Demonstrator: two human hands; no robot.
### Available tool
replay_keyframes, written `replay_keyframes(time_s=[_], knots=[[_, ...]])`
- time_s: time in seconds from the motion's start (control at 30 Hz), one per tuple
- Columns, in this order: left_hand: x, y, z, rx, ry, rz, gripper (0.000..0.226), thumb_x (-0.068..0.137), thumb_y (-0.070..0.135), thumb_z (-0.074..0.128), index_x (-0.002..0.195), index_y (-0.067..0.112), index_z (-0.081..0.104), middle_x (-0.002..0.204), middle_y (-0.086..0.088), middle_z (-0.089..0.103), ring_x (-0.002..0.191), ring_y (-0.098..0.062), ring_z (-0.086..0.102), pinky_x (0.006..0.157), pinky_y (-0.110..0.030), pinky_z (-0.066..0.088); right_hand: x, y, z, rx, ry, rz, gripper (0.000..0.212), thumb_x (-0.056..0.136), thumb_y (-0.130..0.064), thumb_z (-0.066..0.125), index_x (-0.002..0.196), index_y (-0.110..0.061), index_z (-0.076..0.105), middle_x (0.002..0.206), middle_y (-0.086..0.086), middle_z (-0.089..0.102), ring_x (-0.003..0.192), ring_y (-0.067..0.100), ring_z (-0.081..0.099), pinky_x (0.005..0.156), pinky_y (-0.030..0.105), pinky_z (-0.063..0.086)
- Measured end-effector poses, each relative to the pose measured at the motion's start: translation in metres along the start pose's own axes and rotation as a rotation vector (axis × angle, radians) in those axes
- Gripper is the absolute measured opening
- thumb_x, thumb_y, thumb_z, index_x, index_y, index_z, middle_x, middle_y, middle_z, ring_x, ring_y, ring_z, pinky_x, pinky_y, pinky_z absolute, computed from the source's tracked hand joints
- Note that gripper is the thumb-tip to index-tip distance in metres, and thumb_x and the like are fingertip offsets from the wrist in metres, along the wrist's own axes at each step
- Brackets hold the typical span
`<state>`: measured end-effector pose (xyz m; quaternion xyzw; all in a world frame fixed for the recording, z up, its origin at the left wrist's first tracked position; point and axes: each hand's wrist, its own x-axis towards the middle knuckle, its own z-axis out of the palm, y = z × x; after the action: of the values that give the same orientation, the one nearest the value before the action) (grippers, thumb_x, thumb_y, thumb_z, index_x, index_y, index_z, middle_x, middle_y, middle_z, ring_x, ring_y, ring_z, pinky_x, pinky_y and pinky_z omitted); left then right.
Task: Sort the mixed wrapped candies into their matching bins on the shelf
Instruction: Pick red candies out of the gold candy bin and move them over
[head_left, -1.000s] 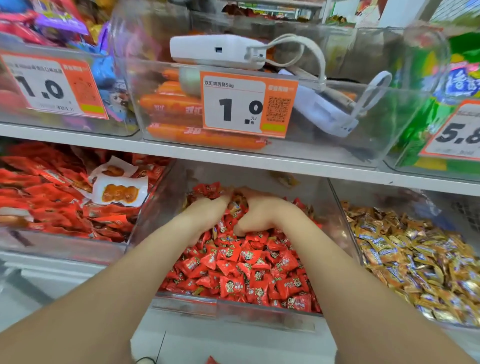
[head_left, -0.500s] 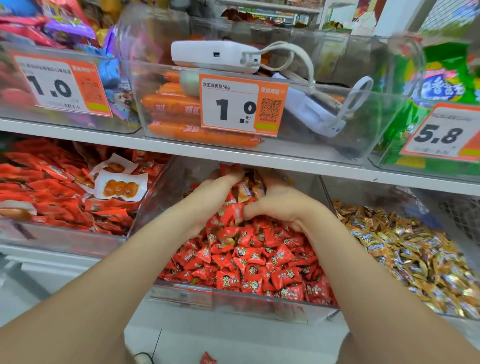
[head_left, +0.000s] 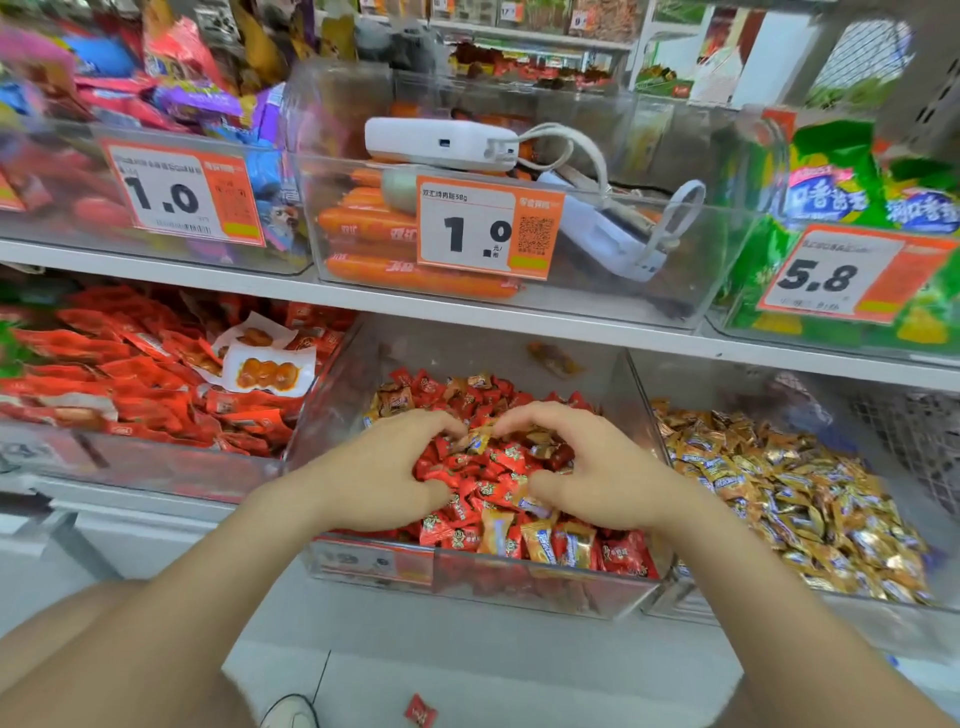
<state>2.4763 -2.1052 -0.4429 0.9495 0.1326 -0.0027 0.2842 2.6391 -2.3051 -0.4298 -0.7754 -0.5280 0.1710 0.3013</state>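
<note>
On the lower shelf stands a clear middle bin (head_left: 519, 584) full of red wrapped candies (head_left: 485, 465), with gold wrapped candies (head_left: 540, 540) mixed in at its front and back. Both my hands are inside it. My left hand (head_left: 384, 467) and my right hand (head_left: 587, 462) curl round a heap of mixed candies, fingertips nearly meeting at the far side, thumbs at the near side. The bin to the right holds only gold candies (head_left: 779, 493).
The left bin holds red snack packets (head_left: 130, 379). Close above my hands is the upper shelf with a bin of orange sausages (head_left: 374, 223), a white power bank (head_left: 441, 143) and cables. One red candy (head_left: 420, 711) lies on the floor beside a shoe (head_left: 291, 714).
Both hands have drawn back from the rear of the bin toward its middle, dragging candies with them. Gold candies now show at the bin's front. The view has shifted down.
</note>
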Motion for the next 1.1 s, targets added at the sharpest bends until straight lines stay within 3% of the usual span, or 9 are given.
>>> replay_keyframes(time_s=[0.1,0.27,0.37,0.47,0.63,0.8,0.9,0.97,1.1], knots=[[0.002,0.005,0.001,0.017,0.092,0.05,0.058,0.08,0.048,0.051,0.134,0.031,0.062,0.14,0.018,0.054,0.131,-0.003,0.05,0.115,-0.033,0.041,0.0,0.002,-0.002,-0.053,0.054,-0.011,0.053,0.083,-0.017,0.071,0.128,-0.043,0.063,0.133,-0.024,0.059,0.124,-0.003,0.056,0.106,0.027,0.046],[0.015,0.008,0.004,0.068,0.216,0.139,0.038,0.1,0.051,0.06,0.132,0.032,0.064,0.125,0.019,0.066,0.115,-0.002,0.059,0.102,-0.029,0.049,0.008,0.009,-0.008,-0.044,0.046,-0.005,0.055,0.083,-0.011,0.068,0.127,-0.042,0.064,0.127,-0.018,0.064,0.107,0.009,0.067,0.087,0.035,0.06],[0.025,0.007,0.008,0.134,0.142,0.164,0.052,0.097,0.053,0.067,0.143,0.03,0.059,0.13,0.016,0.066,0.114,-0.002,0.059,0.094,-0.02,0.044,0.011,0.014,-0.008,-0.163,-0.007,-0.007,0.043,0.091,-0.021,0.076,0.127,-0.043,0.067,0.121,-0.022,0.067,0.106,0.002,0.062,0.09,0.029,0.057],[0.034,0.007,0.01,0.123,0.105,0.136,0.043,0.098,0.035,0.066,0.141,0.026,0.062,0.121,0.009,0.07,0.11,-0.003,0.063,0.096,-0.022,0.049,0.014,0.014,-0.004,-0.23,-0.028,0.009,0.045,0.096,-0.032,0.073,0.139,-0.04,0.061,0.122,-0.026,0.063,0.098,-0.002,0.057,0.086,0.023,0.047],[0.039,0.009,0.008,0.148,0.064,0.085,0.043,0.091,0.022,0.066,0.133,0.024,0.065,0.106,0.007,0.063,0.097,-0.005,0.055,0.075,-0.01,0.038,0.022,0.013,0.002,-0.267,0.013,0.029,0.03,0.097,-0.036,0.075,0.127,-0.037,0.07,0.119,-0.022,0.07,0.111,0.002,0.062,0.106,0.033,0.047],[0.04,0.006,0.005,0.082,0.055,-0.009,0.035,0.087,0.02,0.076,0.122,0.022,0.073,0.099,0.013,0.065,0.088,0.002,0.062,0.076,-0.011,0.045,0.02,0.017,-0.008,-0.136,0.199,0.065,0.019,0.094,-0.023,0.078,0.108,-0.036,0.078,0.09,-0.015,0.074,0.09,0.001,0.069,0.091,0.034,0.058],[0.039,0.002,0.008,0.013,0.102,-0.029,0.018,0.087,0.02,0.077,0.105,0.024,0.077,0.089,0.013,0.072,0.082,0.004,0.066,0.099,-0.025,0.053,0.017,0.018,-0.01,0.056,0.267,0.059,0.018,0.096,-0.019,0.076,0.108,-0.032,0.079,0.09,-0.012,0.078,0.088,0.006,0.074,0.087,0.039,0.062],[0.039,0.002,0.011,0.008,0.118,-0.026,0.021,0.089,0.023,0.074,0.11,0.023,0.075,0.087,0.014,0.069,0.085,0.001,0.065,0.106,-0.031,0.047,0.014,0.014,-0.012,0.058,0.276,0.047,0.025,0.102,-0.012,0.064,0.111,-0.031,0.078,0.092,-0.013,0.079,0.076,0.009,0.072,0.075,0.035,0.062],[0.039,0.003,0.014,0.058,0.125,-0.021,0.021,0.095,0.024,0.064,0.103,0.009,0.076,0.078,-0.005,0.069,0.076,-0.01,0.064,0.081,-0.011,0.038,0.001,-0.005,-0.018,0.04,0.134,0.11,0.037,0.096,-0.005,0.053,0.091,-0.029,0.081,0.081,-0.002,0.076,0.05,0.008,0.051,0.052,0.027,0.044]])
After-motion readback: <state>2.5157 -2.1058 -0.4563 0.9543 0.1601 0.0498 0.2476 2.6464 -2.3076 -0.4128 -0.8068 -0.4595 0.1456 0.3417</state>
